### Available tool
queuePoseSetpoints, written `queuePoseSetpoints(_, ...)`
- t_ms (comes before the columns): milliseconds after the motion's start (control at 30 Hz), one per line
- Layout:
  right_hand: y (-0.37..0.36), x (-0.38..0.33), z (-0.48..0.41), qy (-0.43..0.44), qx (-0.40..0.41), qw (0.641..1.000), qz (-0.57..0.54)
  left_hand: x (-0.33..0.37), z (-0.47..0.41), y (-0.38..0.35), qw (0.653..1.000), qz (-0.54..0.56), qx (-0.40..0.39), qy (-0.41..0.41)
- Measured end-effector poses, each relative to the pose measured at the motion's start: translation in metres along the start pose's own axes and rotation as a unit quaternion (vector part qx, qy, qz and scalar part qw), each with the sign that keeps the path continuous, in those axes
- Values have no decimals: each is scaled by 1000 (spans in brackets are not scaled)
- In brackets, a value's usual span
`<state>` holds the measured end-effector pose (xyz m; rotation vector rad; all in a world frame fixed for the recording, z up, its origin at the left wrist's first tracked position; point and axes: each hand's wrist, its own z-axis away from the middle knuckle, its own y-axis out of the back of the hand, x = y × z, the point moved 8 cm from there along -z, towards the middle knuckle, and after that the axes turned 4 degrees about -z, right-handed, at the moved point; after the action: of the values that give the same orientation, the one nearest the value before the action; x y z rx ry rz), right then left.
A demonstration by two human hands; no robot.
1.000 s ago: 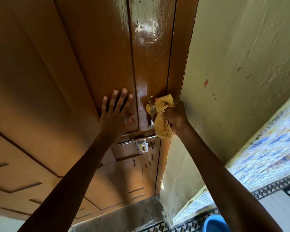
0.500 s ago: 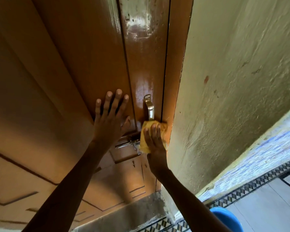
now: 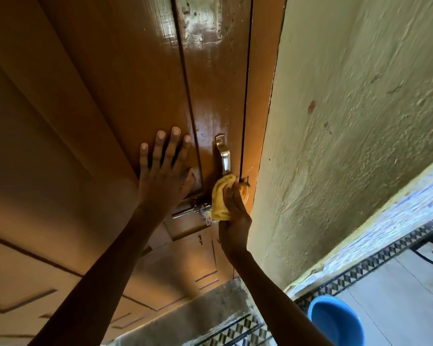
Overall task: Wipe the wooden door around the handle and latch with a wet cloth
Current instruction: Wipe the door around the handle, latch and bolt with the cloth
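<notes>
The brown wooden door (image 3: pixel 125 78) fills the left and centre of the view, glossy and wet near its right edge. A metal handle (image 3: pixel 223 156) stands upright on the door's right stile. Below it a metal latch bolt (image 3: pixel 194 210) runs sideways. My right hand (image 3: pixel 235 211) presses a bunched yellow cloth (image 3: pixel 221 199) against the door just under the handle, over the latch's right end. My left hand (image 3: pixel 164 171) lies flat on the door panel left of the handle, fingers spread, holding nothing.
A rough cream wall (image 3: pixel 355 121) rises right of the door frame (image 3: pixel 265 96). A blue basin (image 3: pixel 335 320) stands on the tiled floor at lower right. A concrete threshold (image 3: pixel 198 313) runs under the door, edged by a patterned tile border (image 3: pixel 375 268).
The cloth and my right hand came down from beside the handle to below it, at the latch, leaving the handle bare. My left hand stayed flat on the panel.
</notes>
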<state>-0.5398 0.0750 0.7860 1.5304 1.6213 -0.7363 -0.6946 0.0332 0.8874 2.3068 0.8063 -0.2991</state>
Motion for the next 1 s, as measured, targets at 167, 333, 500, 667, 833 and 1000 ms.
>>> queuePoseSetpoints(167,11,37,12,-408,129,875,-225,-1,0,1,1000,14,-10,6)
queuePoseSetpoints(333,-19,34,6,-579,110,723,-359,-2,-1,2,999,24,-21,6)
queuePoseSetpoints(500,-15,20,1,-581,124,709,-378,-3,-1,2,999,26,-23,6)
queuePoseSetpoints(667,-38,-11,9,-560,30,763,-323,-2,-1,2,999,48,-24,10)
queuePoseSetpoints(833,-23,-11,4,-599,37,715,-360,-3,0,4,999,36,-16,6)
queuePoseSetpoints(1000,-5,-5,7,-624,34,707,-332,-3,-1,5,999,30,-18,4)
